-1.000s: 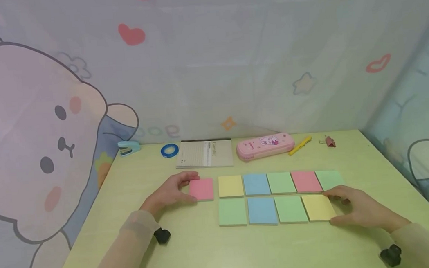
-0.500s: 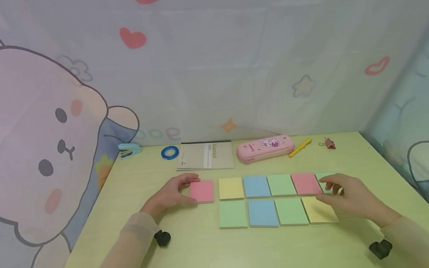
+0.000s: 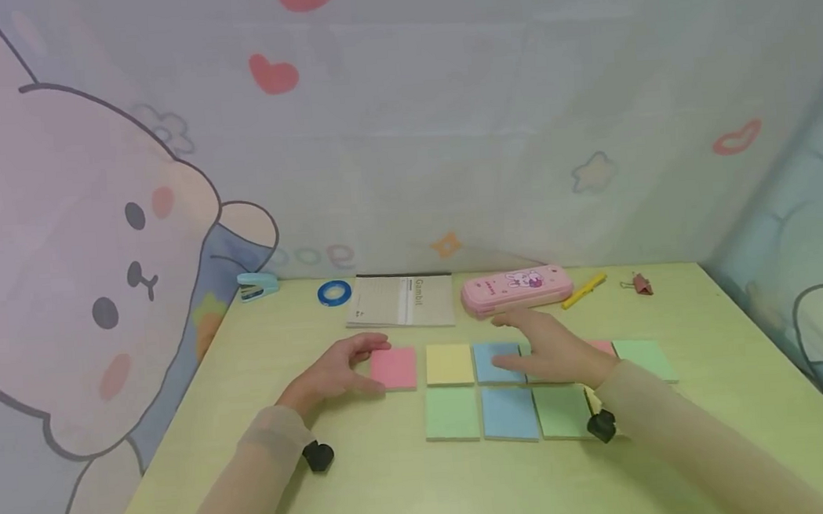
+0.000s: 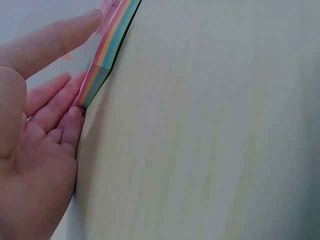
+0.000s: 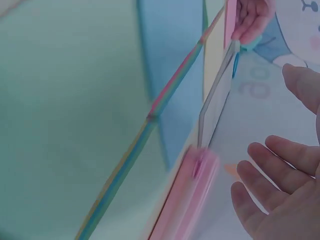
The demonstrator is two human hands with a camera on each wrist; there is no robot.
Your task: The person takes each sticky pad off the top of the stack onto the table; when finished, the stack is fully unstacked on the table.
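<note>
In the head view my left hand (image 3: 335, 373) holds a pink sticky note pad (image 3: 393, 370) at the left end of the far row, thumb at its near edge and fingers at its far edge. The left wrist view shows the pad's striped side (image 4: 102, 62) between thumb and fingers. My right hand (image 3: 555, 348), fingers spread and holding nothing, hangs over the far row. It partly covers a blue pad (image 3: 491, 353) and green and pink pads. A yellow pad (image 3: 449, 363) lies between the pink pad and the blue one.
A nearer row has a green pad (image 3: 452, 413), a blue pad (image 3: 509, 414), another green pad (image 3: 558, 411) and one mostly under the right sleeve. Behind lie a stapler (image 3: 258, 285), tape roll (image 3: 334, 293), notebook (image 3: 402, 301), pencil case (image 3: 517, 289), yellow pen (image 3: 584, 291) and binder clip (image 3: 641, 283).
My right hand has left the right end of the pad rows and moved left and away from me, over the far row. The left hand has stayed at the pink pad.
</note>
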